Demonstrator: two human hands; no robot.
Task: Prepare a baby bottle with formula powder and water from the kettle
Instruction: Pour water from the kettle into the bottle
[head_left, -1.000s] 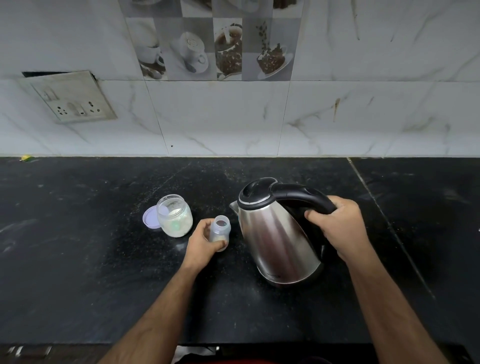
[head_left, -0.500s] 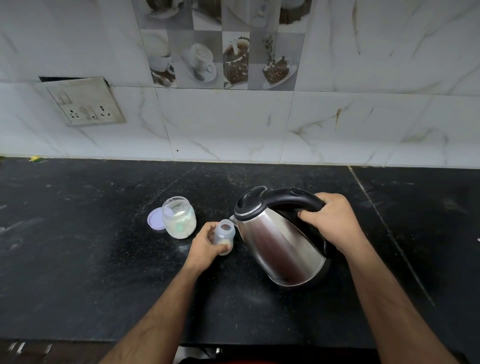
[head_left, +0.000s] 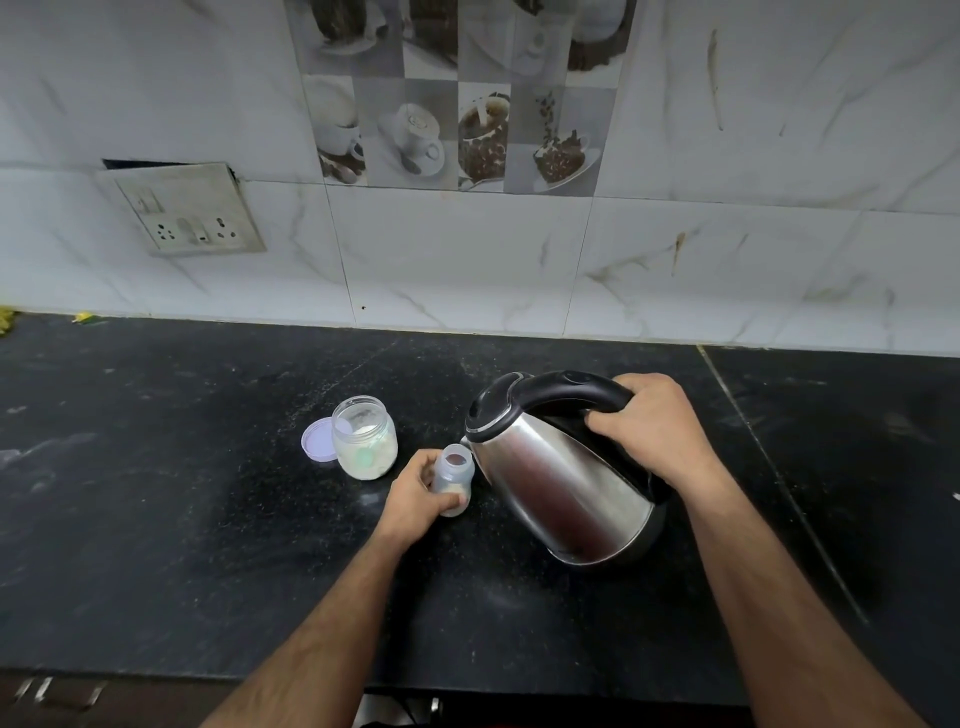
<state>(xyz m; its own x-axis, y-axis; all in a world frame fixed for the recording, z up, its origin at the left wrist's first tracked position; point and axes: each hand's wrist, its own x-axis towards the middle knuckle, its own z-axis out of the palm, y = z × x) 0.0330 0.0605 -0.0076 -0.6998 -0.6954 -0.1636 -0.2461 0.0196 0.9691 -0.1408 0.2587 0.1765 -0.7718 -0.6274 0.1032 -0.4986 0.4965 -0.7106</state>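
1. The right hand (head_left: 652, 426) grasps the black curved handle of the shiny steel kettle (head_left: 566, 493), fingers wrapped around it.
2. The kettle is tilted to the left, with its spout just above the open mouth of the small clear plastic baby bottle (head_left: 453, 480).
3. The left hand (head_left: 415, 496) holds the bottle from the left side, fingers curled around it; pale powder lies at its bottom.
4. The bottle stands near the middle of the black stone counter (head_left: 156, 493).
5. Left of the bottle stands an open glass jar of white powder (head_left: 365, 437), touching its lilac round lid (head_left: 318, 440), which lies flat.
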